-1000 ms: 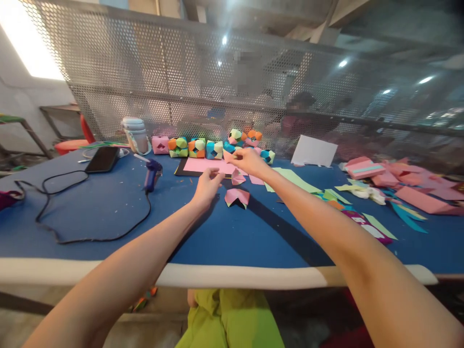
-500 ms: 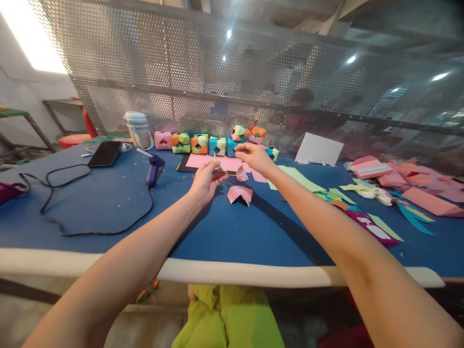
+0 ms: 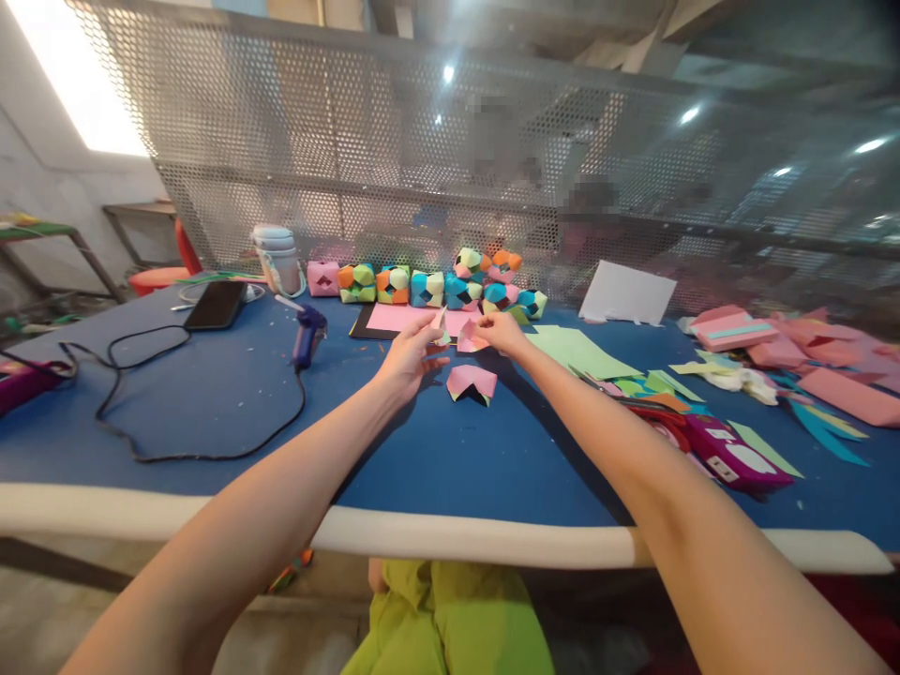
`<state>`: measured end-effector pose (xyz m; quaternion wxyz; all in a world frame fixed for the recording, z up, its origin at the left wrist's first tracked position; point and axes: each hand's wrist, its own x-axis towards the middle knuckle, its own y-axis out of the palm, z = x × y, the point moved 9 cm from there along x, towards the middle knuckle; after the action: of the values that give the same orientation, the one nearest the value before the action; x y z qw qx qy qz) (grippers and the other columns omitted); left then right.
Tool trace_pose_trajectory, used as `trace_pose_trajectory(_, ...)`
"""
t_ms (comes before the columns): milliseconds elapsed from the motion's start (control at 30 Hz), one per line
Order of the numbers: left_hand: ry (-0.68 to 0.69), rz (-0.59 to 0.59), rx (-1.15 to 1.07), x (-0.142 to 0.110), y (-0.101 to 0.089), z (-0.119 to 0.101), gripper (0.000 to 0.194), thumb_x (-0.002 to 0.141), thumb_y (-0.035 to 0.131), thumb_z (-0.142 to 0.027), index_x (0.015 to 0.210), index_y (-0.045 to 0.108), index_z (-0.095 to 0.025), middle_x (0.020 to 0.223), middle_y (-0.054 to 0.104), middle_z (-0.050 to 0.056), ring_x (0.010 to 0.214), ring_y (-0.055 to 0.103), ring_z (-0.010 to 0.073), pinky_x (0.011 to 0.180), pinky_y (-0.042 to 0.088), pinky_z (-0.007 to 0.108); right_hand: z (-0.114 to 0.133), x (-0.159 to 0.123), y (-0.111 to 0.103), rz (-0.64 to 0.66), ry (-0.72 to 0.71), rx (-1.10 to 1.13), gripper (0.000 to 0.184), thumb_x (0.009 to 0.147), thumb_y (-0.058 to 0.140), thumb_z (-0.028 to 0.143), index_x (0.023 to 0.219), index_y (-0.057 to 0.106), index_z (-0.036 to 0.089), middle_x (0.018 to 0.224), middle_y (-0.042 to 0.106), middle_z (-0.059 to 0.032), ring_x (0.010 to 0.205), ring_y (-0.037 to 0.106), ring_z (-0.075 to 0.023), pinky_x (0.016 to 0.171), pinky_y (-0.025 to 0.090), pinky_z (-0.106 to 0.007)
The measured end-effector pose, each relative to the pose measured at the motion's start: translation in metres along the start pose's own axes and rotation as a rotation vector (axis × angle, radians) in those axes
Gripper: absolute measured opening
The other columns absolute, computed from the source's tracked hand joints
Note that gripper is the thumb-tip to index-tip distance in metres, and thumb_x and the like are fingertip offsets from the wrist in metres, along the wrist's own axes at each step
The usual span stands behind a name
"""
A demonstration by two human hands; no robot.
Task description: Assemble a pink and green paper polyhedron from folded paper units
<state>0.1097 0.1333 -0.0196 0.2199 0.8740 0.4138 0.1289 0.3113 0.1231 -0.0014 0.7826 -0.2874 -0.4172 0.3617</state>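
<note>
Both my arms reach out over a blue table (image 3: 211, 403). My left hand (image 3: 409, 354) pinches a small pink folded paper piece (image 3: 440, 323) between thumb and fingers. My right hand (image 3: 501, 332) is closed on another pink folded paper piece (image 3: 470, 338) just right of it. The two pieces are close together, nearly touching. Below the hands a larger pink folded paper unit (image 3: 472, 382) lies on the table. Behind the hands lies a flat pink sheet (image 3: 397, 317) on a black sheet.
A row of coloured paper cubes (image 3: 428, 286) stands at the back. A blue glue gun (image 3: 307, 333) with black cable (image 3: 175, 450), a phone (image 3: 215, 305) and a white jar (image 3: 277, 258) lie left. Green sheets (image 3: 583, 352), pink paper shapes (image 3: 808, 352) and a purple packet (image 3: 727, 455) lie right. A mesh screen (image 3: 422, 169) stands behind.
My right hand has drawn back from the cubes and taken hold of a small pink piece. My left hand rose with its piece, and both hands came together.
</note>
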Motion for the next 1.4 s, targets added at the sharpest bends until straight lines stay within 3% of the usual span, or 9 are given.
trace_pose_trajectory(67,0.065,0.007,0.072,0.000,0.001,-0.004,0.046,0.064,0.068,-0.017,0.109,0.060,-0.020,0.089,0.060,0.002,0.073,0.059,0.0124,0.062,0.050,0.026,0.007,-0.007,-0.020,-0.061,0.002,0.033,0.013,0.081,0.056,0.022,0.075,0.063,0.013,0.074,0.068,-0.0043,0.072,0.063,-0.0187,0.068,0.051,-0.030)
trace_pose_trajectory(167,0.202,0.008,0.216,-0.002,0.003,-0.014,0.051,0.064,0.070,-0.018,0.113,0.061,-0.018,0.095,0.061,0.004,0.079,0.059,0.0127,0.066,0.050,0.025,0.024,-0.030,-0.050,-0.141,-0.040,0.094,0.013,0.083,0.050,0.023,0.086,0.061,0.015,0.081,0.068,-0.0044,0.075,0.064,-0.0182,0.068,0.052,-0.031)
trace_pose_trajectory(300,0.410,0.072,0.450,-0.016,0.020,-0.028,0.051,0.067,0.070,-0.023,0.117,0.062,-0.017,0.110,0.064,0.008,0.090,0.060,0.0163,0.077,0.049,0.028,0.051,-0.073,-0.077,-0.151,-0.137,0.232,0.015,0.089,0.046,0.027,0.096,0.056,0.019,0.084,0.068,-0.0038,0.069,0.066,-0.0165,0.060,0.054,-0.029)
trace_pose_trajectory(367,0.490,0.101,0.545,-0.027,0.030,-0.032,0.048,0.069,0.068,-0.023,0.116,0.062,-0.019,0.119,0.063,0.008,0.099,0.060,0.0180,0.082,0.049,0.029,0.065,-0.094,-0.090,-0.188,-0.227,0.264,0.013,0.088,0.049,0.026,0.094,0.058,0.020,0.085,0.070,-0.0049,0.074,0.068,-0.0179,0.066,0.055,-0.031)
trace_pose_trajectory(533,0.515,0.092,0.688,-0.044,0.043,-0.032,0.045,0.072,0.065,-0.022,0.117,0.061,-0.019,0.123,0.062,0.010,0.107,0.058,0.0205,0.079,0.050,0.027,0.073,-0.121,-0.117,-0.377,-0.351,0.239,0.016,0.085,0.053,0.021,0.093,0.067,0.019,0.092,0.074,-0.0057,0.082,0.070,-0.0193,0.077,0.057,-0.035)
trace_pose_trajectory(767,0.454,0.101,0.777,-0.047,0.050,-0.018,0.043,0.069,0.066,-0.018,0.112,0.064,-0.019,0.118,0.063,0.009,0.102,0.060,0.0191,0.074,0.049,0.024,0.059,-0.125,-0.120,-0.511,-0.399,0.330,0.019,0.086,0.054,0.019,0.095,0.070,0.021,0.104,0.074,-0.0060,0.097,0.070,-0.0201,0.083,0.060,-0.037)
trace_pose_trajectory(933,0.397,0.113,0.731,-0.049,0.055,-0.007,0.039,0.069,0.069,-0.023,0.108,0.065,-0.020,0.114,0.065,0.008,0.094,0.062,0.0177,0.076,0.049,0.025,0.073,-0.134,-0.115,-0.461,-0.527,0.213,0.022,0.090,0.051,0.018,0.098,0.070,0.024,0.107,0.073,-0.0057,0.103,0.069,-0.0195,0.093,0.057,-0.039)
trace_pose_trajectory(1133,0.399,0.088,0.714,-0.051,0.053,-0.011,0.041,0.069,0.069,-0.025,0.109,0.064,-0.018,0.118,0.064,0.010,0.099,0.061,0.0194,0.074,0.050,0.026,0.089,-0.150,-0.114,-0.489,-0.667,0.132,0.025,0.091,0.049,0.014,0.106,0.068,0.021,0.116,0.070,-0.0109,0.116,0.063,-0.0203,0.100,0.054,-0.041)
trace_pose_trajectory(1400,0.303,0.072,0.636,-0.051,0.048,-0.010,0.050,0.067,0.073,-0.027,0.115,0.064,-0.018,0.109,0.068,0.009,0.096,0.062,0.0198,0.079,0.049,0.029,0.089,-0.154,-0.116,-0.486,-0.622,0.198,0.031,0.092,0.047,0.015,0.114,0.067,0.025,0.123,0.067,-0.0076,0.123,0.059,-0.0220,0.104,0.051,-0.046)
